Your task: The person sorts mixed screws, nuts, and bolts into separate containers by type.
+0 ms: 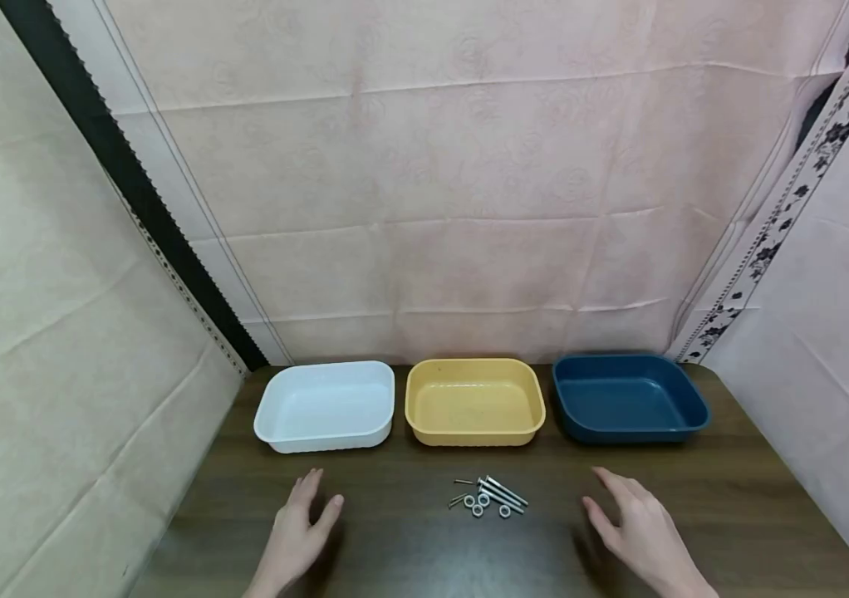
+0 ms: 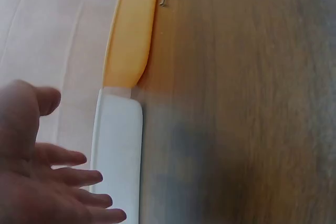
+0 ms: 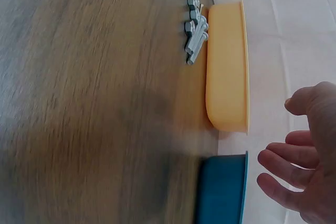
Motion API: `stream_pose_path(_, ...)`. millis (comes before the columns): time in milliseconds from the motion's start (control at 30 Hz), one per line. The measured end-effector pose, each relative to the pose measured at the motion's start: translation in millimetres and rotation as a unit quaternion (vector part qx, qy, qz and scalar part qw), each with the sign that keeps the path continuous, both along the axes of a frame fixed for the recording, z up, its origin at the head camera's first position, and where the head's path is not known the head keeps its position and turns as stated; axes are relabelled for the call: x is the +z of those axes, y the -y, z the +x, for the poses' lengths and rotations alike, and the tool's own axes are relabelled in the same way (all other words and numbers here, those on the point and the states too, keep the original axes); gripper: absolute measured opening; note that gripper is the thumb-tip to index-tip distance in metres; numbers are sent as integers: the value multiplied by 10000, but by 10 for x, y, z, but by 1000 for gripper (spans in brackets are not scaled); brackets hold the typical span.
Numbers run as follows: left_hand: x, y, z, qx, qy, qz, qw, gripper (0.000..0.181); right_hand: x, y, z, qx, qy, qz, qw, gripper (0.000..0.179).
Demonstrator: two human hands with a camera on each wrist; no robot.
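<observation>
Between the two hands, a small pile of hardware lies on the dark wooden table. It holds several long silver bolts (image 1: 508,496), several ring-like nuts (image 1: 504,512) and a few thin small screws (image 1: 463,482). My left hand (image 1: 293,531) hovers left of the pile, in front of the white tray (image 1: 323,446), its thumb spread from relaxed fingers. On the other side my right hand (image 1: 641,531) is held in front of the blue tray (image 1: 630,437), likewise spread and holding nothing. Both wrist views show bare palms with loosely bent fingers.
A yellow tray (image 1: 475,439) stands between the white and blue ones, all three in a row along the back of the table (image 1: 395,540). Behind them hangs a pale cloth (image 1: 469,183), with further cloth sheets (image 1: 828,332) slanting down at both sides.
</observation>
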State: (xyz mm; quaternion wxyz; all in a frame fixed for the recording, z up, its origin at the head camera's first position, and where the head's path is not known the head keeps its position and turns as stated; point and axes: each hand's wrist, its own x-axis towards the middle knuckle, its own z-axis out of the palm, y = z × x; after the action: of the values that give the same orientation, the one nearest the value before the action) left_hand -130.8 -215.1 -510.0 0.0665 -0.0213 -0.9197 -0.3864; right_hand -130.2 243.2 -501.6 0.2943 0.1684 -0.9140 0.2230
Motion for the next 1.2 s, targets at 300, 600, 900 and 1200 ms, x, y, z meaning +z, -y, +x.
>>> stream_pose_path(300,7,161,-50,1169,295,952,9881,54,-68,115,-85,100,-132,-217,9996,42)
stream_pose_path(600,-25,483,-203,1678,1024,3527,9148,62,-104,183,-117,128,158,-447,9988,44)
stream_pose_path(900,-43,821,-446,1980,974,4671,8563,62,-174,256,-118,112,309,-544,9980,45)
stream_pose_path(1200,-60,1003,-659,2605,982,4931,8242,61,-196,293,-115,152,550,-506,9971,44)
